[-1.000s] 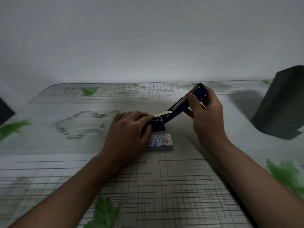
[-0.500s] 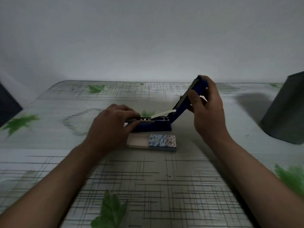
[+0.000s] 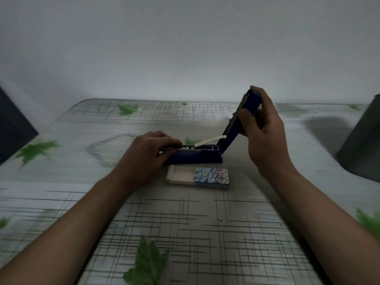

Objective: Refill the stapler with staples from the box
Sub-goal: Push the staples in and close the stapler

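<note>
Looks like a home or small office corner, dim light. Rounded-corner table covered in a pale cloth printed with green leaves and dark crosshatch lines [image 3: 185, 219], pushed against a plain white wall [image 3: 185, 48]. Dark grey bin-like container [image 3: 362, 145] at the right edge. Small blue stapler [image 3: 197, 157] and patterned cardboard staple box [image 3: 211, 175] suggest desk work.

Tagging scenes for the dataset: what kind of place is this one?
Probably a home or small office table against a bare wall. The table has a printed cover with green leaves and crosshatch lines, and holds a blue stapler, a slid-open staple box and a dark bin-like container at right.
</note>
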The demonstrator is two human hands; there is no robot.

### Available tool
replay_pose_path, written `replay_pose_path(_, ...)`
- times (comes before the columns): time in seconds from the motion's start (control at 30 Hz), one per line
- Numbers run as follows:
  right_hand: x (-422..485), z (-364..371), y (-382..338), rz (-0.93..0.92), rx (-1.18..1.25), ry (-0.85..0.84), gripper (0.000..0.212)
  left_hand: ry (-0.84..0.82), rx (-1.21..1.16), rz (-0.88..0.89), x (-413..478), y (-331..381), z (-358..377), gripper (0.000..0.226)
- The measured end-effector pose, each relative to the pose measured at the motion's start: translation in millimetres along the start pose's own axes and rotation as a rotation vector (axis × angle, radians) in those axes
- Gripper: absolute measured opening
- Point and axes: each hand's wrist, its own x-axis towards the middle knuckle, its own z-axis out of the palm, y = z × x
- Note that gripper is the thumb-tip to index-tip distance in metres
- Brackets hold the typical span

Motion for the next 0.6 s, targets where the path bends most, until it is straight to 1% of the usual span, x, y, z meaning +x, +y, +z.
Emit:
replay_pose_path(0.23,2,4,-4,-0.031,-0.063,-0.076,0.044,-0.017,-0.059,-0.036,0,-4,2,0.025)
replay_pose_path(0.4,4,8,-7,-0.042,-0.060,-0.103,0.048,-0.002,-0.111,-0.063,0,-6,0,0.026)
replay_pose_path(0.6,7,13,-9,-0.070,-0.110,-0.139,0.054,0.013,-0.090,-0.090,0,-9,0,0.027)
